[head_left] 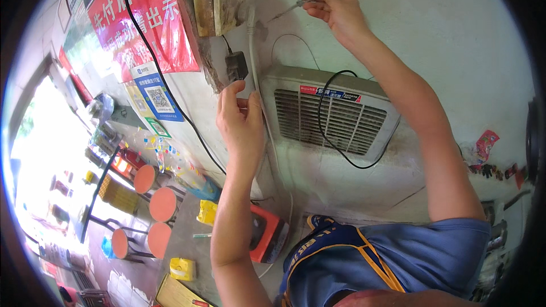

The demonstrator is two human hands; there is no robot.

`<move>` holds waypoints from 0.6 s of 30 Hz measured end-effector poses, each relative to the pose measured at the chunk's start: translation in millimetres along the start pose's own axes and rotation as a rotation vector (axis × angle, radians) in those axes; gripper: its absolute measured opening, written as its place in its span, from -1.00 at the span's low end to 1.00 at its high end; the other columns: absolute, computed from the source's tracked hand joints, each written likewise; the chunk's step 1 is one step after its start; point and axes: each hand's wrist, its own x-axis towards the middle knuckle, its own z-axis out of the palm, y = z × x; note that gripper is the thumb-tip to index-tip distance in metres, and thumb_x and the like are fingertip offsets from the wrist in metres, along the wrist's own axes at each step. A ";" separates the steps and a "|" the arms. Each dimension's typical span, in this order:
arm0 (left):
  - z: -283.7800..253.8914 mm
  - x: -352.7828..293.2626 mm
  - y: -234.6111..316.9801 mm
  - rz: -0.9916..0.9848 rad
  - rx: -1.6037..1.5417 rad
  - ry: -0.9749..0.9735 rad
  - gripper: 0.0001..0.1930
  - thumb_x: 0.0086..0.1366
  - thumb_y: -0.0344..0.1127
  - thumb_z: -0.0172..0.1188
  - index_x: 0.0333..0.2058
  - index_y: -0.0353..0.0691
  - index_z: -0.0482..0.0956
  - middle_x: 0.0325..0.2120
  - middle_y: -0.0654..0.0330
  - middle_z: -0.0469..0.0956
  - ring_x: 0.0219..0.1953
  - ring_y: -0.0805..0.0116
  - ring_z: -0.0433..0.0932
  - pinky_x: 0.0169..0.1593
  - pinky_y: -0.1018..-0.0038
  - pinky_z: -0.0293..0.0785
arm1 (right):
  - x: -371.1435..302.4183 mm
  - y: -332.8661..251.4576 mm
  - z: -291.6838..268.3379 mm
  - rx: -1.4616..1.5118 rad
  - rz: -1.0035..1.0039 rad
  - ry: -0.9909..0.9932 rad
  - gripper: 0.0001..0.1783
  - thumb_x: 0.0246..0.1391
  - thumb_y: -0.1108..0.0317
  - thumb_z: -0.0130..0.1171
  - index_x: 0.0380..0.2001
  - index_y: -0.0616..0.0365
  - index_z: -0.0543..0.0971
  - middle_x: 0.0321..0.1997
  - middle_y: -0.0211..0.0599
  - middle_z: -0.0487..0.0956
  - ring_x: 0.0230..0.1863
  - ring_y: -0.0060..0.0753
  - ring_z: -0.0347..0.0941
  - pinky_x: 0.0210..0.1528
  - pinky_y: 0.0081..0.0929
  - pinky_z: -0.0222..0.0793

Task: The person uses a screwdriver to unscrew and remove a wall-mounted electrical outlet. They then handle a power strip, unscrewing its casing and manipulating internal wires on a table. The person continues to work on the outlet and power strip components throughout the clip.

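Note:
Raised at the upper middle, my right hand [340,12] is closed around the handle of a slim screwdriver [297,4]. Its thin shaft points left and down toward the wall, near a white cable. My left hand [241,119] reaches up beside the wall corner, with its fingertips closed at the lower end of a black power adapter [236,65]. A thin black cord runs from the adapter up to a worn, stained electrical box [218,8]. The fingers partly hide the adapter's lower end.
A dusty square exhaust fan [330,116] with a looped black cable lies against the wall between my arms. Below stand a grey table [196,216], yellow packets [182,269] and an orange-and-black device [266,233]. Red-topped stools [163,204] are at lower left; a red banner [145,23] hangs upper left.

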 end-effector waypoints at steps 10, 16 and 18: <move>12.7 18.8 -25.0 0.318 0.145 0.013 -0.68 0.26 -0.45 0.31 -0.02 -0.27 0.54 -0.23 0.02 0.64 -0.45 0.15 0.57 -0.31 0.28 0.52 | 30.4 35.6 13.1 0.056 0.081 0.051 -0.64 0.43 0.31 0.08 -0.02 0.49 0.35 -0.10 0.07 0.59 -0.15 -0.22 0.63 -0.12 -0.46 0.68; 13.2 29.3 -30.2 0.454 0.114 -0.021 -0.70 0.26 -0.47 0.27 -0.03 -0.21 0.51 -0.26 0.02 0.62 -0.36 -0.10 0.64 -0.33 0.12 0.58 | 36.5 43.5 17.6 0.045 0.116 0.117 -0.60 0.39 0.34 0.13 -0.06 0.56 0.33 -0.09 0.13 0.55 -0.15 -0.12 0.64 -0.18 -0.45 0.71; 12.4 30.9 -31.3 0.428 0.085 -0.029 -0.70 0.25 -0.49 0.29 -0.03 -0.22 0.52 -0.25 0.01 0.63 -0.33 -0.07 0.64 -0.31 0.16 0.58 | 35.9 42.7 19.6 0.039 0.147 0.133 -0.62 0.38 0.34 0.16 -0.09 0.55 0.34 -0.08 0.15 0.55 -0.16 -0.11 0.65 -0.23 -0.50 0.71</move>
